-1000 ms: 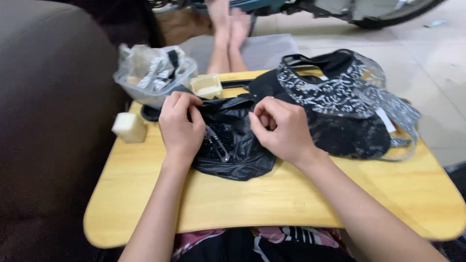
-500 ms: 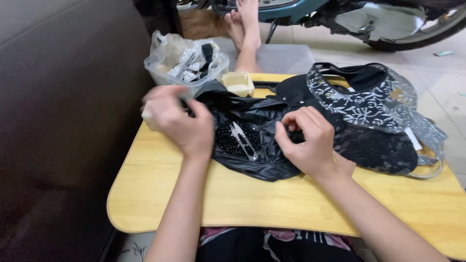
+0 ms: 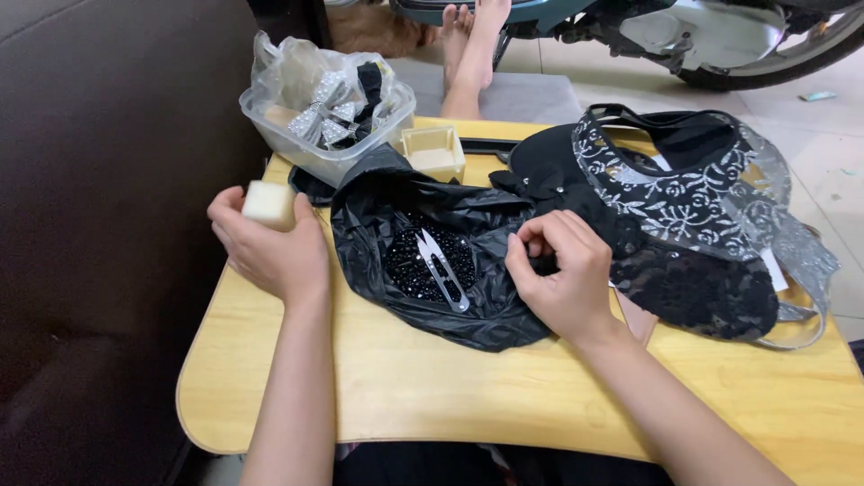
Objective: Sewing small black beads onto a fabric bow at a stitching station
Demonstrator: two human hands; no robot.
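Head view first: my left hand (image 3: 270,247) has its fingers wrapped round a small pale cube block (image 3: 268,203), held just off the left rim of the wooden lap table (image 3: 432,396). My right hand (image 3: 562,270) is pinched narrow on the edge of the black plastic bag (image 3: 450,261); whether anything tiny sits between those fingertips I cannot tell. The bag lies open mid-table with black beads (image 3: 409,261) heaped in it and silver thread snips (image 3: 443,270) resting on top. Judging progress, I'd call it early: the black lace visor hat (image 3: 684,207) to the right shows trim, but the beads look largely unused. Behind sit a small cream box (image 3: 434,151) and a clear tub of silver bows (image 3: 324,121)
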